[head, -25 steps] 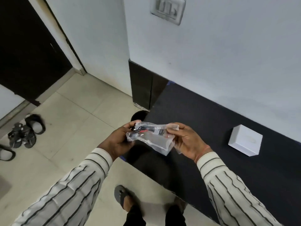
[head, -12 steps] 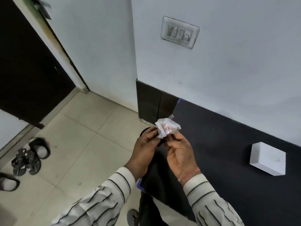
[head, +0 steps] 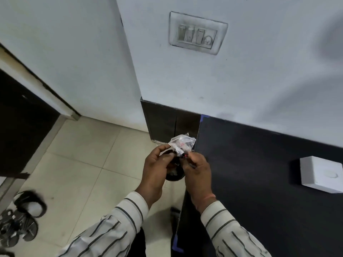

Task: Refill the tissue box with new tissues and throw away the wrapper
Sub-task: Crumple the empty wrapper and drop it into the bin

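A crumpled clear plastic wrapper [head: 182, 143] with red and black print is pinched between both hands at the left end of the black table [head: 259, 173]. My left hand [head: 155, 171] grips its lower left side and my right hand [head: 197, 173] grips its lower right. Below the hands a round dark bin [head: 173, 176] stands on the floor beside the table, mostly hidden by my hands. The white tissue box [head: 321, 173] sits on the table at the far right, apart from both hands.
A white wall with a switch plate [head: 197, 33] rises behind the table. Beige floor tiles [head: 83, 164] spread to the left. Sandals [head: 22, 219] lie at the lower left near a dark door [head: 20, 127].
The wrapper went from a spread-out sheet to a tight crumpled wad between both hands. The view shifted left, so the tissue box now lies further right.
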